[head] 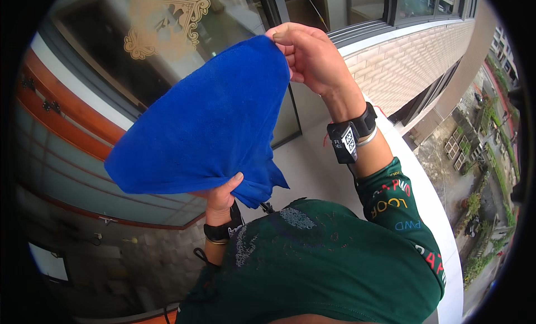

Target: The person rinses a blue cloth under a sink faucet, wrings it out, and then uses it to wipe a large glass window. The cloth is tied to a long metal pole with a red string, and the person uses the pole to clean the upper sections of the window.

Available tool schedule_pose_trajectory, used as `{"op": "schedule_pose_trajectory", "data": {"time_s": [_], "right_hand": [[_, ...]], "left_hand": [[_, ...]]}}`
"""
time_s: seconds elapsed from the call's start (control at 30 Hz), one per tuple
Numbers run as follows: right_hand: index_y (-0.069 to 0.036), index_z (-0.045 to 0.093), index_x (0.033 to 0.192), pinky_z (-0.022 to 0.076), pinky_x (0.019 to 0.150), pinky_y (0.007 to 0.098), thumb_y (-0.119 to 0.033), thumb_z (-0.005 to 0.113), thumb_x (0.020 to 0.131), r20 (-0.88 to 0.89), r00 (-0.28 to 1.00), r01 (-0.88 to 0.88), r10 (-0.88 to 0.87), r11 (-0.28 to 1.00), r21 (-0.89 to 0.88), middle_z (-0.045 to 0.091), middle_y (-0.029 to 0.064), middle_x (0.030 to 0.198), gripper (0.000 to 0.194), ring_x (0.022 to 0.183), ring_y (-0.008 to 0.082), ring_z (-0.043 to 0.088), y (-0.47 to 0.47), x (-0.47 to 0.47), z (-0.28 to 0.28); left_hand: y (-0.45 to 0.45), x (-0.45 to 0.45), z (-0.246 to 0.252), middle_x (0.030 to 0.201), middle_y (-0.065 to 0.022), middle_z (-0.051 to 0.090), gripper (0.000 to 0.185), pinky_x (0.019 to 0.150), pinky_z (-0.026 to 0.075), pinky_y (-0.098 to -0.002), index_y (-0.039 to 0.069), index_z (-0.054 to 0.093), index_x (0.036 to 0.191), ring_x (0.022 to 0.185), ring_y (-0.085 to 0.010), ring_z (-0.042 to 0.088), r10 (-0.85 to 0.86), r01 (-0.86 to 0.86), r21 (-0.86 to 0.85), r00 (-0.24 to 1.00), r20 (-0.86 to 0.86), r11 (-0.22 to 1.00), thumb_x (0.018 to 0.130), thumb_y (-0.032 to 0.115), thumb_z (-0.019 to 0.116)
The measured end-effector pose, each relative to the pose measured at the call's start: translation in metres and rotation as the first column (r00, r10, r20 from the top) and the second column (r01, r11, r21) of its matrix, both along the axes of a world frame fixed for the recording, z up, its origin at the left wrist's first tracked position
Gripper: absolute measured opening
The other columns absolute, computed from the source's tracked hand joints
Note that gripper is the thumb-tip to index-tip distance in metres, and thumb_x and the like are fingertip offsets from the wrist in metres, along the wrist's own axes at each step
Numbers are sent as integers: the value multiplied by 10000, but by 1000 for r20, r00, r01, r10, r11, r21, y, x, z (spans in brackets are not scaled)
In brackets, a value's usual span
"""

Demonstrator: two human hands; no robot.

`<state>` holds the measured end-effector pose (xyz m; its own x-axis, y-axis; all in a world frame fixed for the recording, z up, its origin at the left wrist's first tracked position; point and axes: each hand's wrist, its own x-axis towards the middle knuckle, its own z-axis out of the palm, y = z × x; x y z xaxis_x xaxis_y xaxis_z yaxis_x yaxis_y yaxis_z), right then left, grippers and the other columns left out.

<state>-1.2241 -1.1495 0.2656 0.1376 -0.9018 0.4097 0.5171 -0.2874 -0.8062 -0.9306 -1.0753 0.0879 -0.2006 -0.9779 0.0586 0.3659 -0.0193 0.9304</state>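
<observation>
A blue microfibre cloth (201, 118) is spread out between my two hands. My right hand (307, 56) pinches its upper right corner between thumb and fingers. Lower down, my left hand (224, 196) grips the gathered bottom edge, thumb on top and the fingers mostly hidden beneath the cloth. Folds bunch up beside the left thumb, and a loose corner hangs to their right. Behind the cloth is a glass pane (234, 9) with a gold ornamental decal (167, 22).
A white ledge (439, 240) curves along the right, with an outdoor area far below it. Beige wall tiles (402, 60) run beneath window frames at the upper right. An orange-brown wooden frame (67, 118) with glass stands at the left.
</observation>
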Motion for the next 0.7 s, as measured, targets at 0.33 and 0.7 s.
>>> {"op": "schedule_pose_trajectory", "data": {"time_s": [0.33, 0.7], "right_hand": [[-61, 603, 928, 363, 440, 174, -100, 692, 866, -207, 915, 311, -347, 932, -185, 599, -7, 647, 115, 514, 40, 511, -11, 31, 1], [-5, 583, 1193, 506, 698, 257, -483, 654, 894, -89, 996, -30, 12, 978, -208, 661, 66, 1036, 568, 905, 117, 627, -15, 52, -56]], "left_hand": [[21, 10, -19, 1316, -165, 530, 649, 1049, 417, -464, -10, 404, 1377, 1200, -315, 537, -10, 10, -12, 1000, 18, 1000, 777, -17, 651], [-2, 26, 16, 1276, -213, 555, 633, 961, 503, -472, -53, 383, 1372, 1122, -342, 596, -157, 157, -7, 984, -81, 988, 818, 95, 651]]}}
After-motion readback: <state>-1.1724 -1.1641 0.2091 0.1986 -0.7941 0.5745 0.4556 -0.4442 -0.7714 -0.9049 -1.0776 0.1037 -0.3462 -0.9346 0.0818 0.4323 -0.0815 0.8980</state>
